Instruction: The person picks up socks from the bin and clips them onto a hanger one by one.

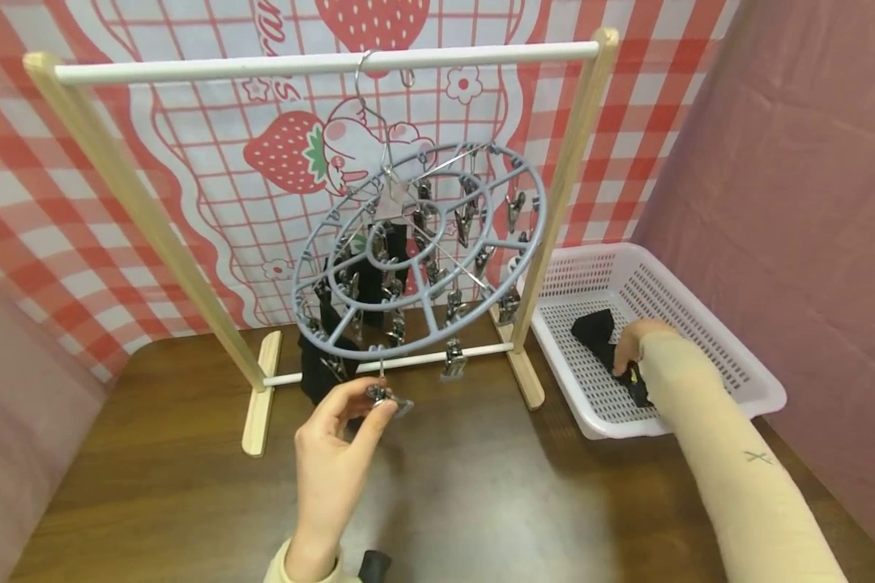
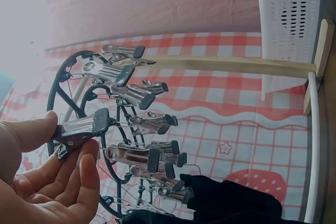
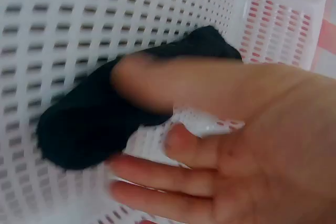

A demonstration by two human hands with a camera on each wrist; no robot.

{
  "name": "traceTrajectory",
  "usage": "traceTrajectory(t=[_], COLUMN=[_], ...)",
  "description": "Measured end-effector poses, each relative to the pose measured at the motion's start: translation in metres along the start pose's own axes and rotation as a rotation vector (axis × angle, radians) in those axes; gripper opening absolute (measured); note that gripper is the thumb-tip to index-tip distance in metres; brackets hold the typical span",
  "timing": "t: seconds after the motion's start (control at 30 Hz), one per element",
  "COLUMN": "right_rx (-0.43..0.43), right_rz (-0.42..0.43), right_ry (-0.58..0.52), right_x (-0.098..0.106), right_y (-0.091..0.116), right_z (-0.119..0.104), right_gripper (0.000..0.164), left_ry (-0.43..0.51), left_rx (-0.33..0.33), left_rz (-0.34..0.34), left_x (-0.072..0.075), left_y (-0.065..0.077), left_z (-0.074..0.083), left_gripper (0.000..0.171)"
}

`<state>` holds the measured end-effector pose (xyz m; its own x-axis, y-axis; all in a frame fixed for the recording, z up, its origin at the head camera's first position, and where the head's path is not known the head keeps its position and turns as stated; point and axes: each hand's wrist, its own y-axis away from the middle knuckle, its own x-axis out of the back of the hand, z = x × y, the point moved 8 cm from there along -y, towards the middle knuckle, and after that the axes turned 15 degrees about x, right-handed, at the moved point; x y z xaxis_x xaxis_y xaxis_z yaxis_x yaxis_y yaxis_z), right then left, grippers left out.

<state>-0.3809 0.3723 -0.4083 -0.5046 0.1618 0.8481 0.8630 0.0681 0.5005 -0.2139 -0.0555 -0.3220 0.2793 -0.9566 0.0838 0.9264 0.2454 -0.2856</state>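
Note:
My left hand (image 1: 328, 461) pinches a metal clip (image 2: 84, 127) between thumb and fingers at the near edge of a round grey hanger (image 1: 543, 212). The hanger tilts toward that hand. In the right wrist view, my right hand (image 3: 252, 129) is over a black sock (image 3: 84, 124) in the white basket (image 1: 671, 295). Its thumb is blurred in front of the sock and its other fingers are extended; no grip shows. Black cloth pieces (image 1: 321, 368) hang from the hanger's left and far sides.
A wooden stand (image 1: 146, 219) with a white top rod (image 1: 226, 67) carries the hanger by its hook. Several other metal clips (image 1: 452, 360) dangle from the ring. A small dark object (image 1: 374, 565) lies by the left sleeve. Checked cloth (image 1: 649, 105) covers the back.

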Motion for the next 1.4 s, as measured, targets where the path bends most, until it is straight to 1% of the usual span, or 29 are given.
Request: traceTrajectory(t=[0.03, 0.07, 0.1, 0.13, 0.2, 0.27, 0.33, 0.47, 0.53, 0.57, 0.67, 0.77, 0.8, 0.9, 0.93, 1.03, 1.07, 1.13, 1.23, 1.3, 1.4], right_rx=[-0.008, -0.016, -0.010, 0.006, 0.024, 0.022, 0.012, 0.023, 0.061, 0.079, 0.144, 0.229, 0.264, 0.371, 0.409, 0.511, 0.541, 0.600, 0.678, 0.748, 0.865], right_rz=[0.015, 0.051, 0.085, 0.115, 0.195, 0.273, 0.345, 0.473, 0.544, 0.572, 0.658, 0.758, 0.790, 0.913, 0.944, 1.014, 1.022, 1.029, 1.026, 1.022, 1.026], right_ry=[-0.029, -0.077, -0.118, -0.137, -0.179, -0.251, -0.280, -0.234, -0.209, -0.232, -0.397, -0.575, -0.605, -0.629, -0.640, -0.679, -0.682, -0.661, -0.587, -0.529, -0.417], right_x=[-0.001, -0.001, -0.002, -0.002, -0.001, -0.001, -0.001, 0.002, 0.009, 0.013, 0.027, 0.040, 0.044, 0.054, 0.055, 0.054, 0.052, 0.046, 0.034, 0.024, 0.006], right_y=[-0.001, -0.004, -0.007, -0.010, -0.016, -0.019, -0.020, -0.017, -0.015, -0.013, -0.005, 0.013, 0.022, 0.055, 0.067, 0.102, 0.113, 0.136, 0.164, 0.176, 0.184], right_z=[0.000, 0.001, 0.001, 0.000, 0.002, 0.009, 0.016, 0.024, 0.020, 0.017, 0.000, -0.022, -0.031, -0.053, -0.059, -0.078, -0.085, -0.100, -0.130, -0.153, -0.187], right_gripper=[0.069, 0.082, 0.092, 0.099, 0.102, 0.097, 0.091, 0.067, 0.057, 0.057, 0.058, 0.055, 0.053, 0.044, 0.038, 0.017, 0.013, 0.008, 0.011, 0.014, 0.017], left_ry=[0.004, 0.009, 0.012, 0.014, 0.015, 0.012, 0.009, 0.013, 0.017, 0.017, 0.019, 0.022, 0.025, 0.028, 0.026, 0.017, 0.012, 0.006, 0.028, 0.052, 0.095], left_rx=[0.007, 0.014, 0.020, 0.019, 0.020, 0.013, 0.004, -0.007, -0.012, -0.018, -0.026, -0.016, -0.003, 0.028, 0.037, 0.066, 0.073, 0.079, 0.092, 0.103, 0.143], left_rz=[-0.003, -0.006, -0.008, -0.013, -0.025, -0.038, -0.047, -0.049, -0.048, -0.047, -0.047, -0.046, -0.047, -0.050, -0.051, -0.062, -0.066, -0.075, -0.098, -0.110, -0.131], left_x=[0.000, 0.000, -0.001, -0.002, -0.004, -0.007, -0.009, -0.010, -0.010, -0.009, -0.008, -0.006, -0.005, -0.003, -0.002, -0.002, -0.002, -0.003, -0.003, -0.003, -0.004], left_y=[0.001, 0.001, 0.002, 0.003, 0.005, 0.006, 0.008, 0.010, 0.010, 0.010, 0.009, 0.009, 0.008, 0.006, 0.005, 0.003, 0.002, 0.000, -0.002, -0.004, -0.007], left_z=[-0.001, -0.001, -0.002, -0.002, -0.002, -0.002, -0.001, 0.000, 0.000, 0.000, 0.001, 0.001, 0.000, -0.001, -0.001, 0.000, 0.001, 0.003, 0.005, 0.007, 0.007], left_gripper=[0.022, 0.022, 0.022, 0.022, 0.022, 0.022, 0.023, 0.024, 0.024, 0.023, 0.022, 0.022, 0.022, 0.021, 0.021, 0.022, 0.022, 0.022, 0.021, 0.021, 0.021])
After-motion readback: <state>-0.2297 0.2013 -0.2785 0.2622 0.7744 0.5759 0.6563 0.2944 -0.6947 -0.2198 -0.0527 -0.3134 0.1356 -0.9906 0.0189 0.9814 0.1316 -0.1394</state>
